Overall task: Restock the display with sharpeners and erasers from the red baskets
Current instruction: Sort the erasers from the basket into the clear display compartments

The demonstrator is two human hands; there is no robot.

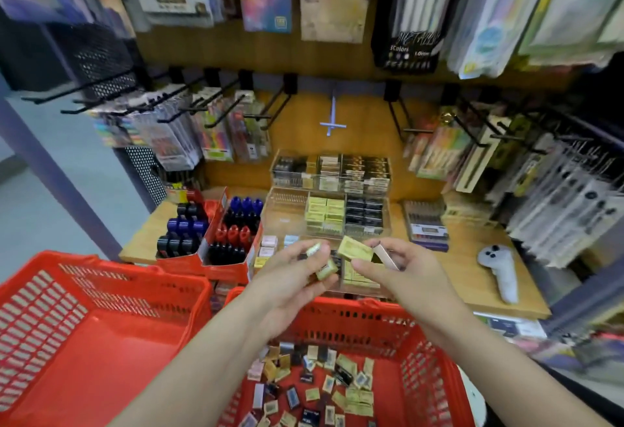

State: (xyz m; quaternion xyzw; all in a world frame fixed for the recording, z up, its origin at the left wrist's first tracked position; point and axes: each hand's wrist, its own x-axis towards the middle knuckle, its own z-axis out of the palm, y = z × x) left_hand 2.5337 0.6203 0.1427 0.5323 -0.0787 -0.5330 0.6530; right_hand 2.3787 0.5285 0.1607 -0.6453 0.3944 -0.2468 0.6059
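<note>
Both hands hover over the front of the clear tiered display (331,210) on the wooden shelf. My left hand (297,274) grips two or three small yellow-wrapped erasers (327,270). My right hand (385,268) pinches a yellow eraser (355,249) and holds a pale pink one (386,256) in its fingers. Below them, the right red basket (418,359) has many loose erasers (337,389) scattered on its bottom. The left red basket (101,342) shows only bare floor. Display compartments hold rows of yellow and black erasers.
Red cartons of blue, red and black sharpeners (233,234) stand left of the display. A grey controller (499,268) lies on the shelf at right, beside a box of pens (427,227). Black hooks with hanging pen packs jut out at both sides above the shelf.
</note>
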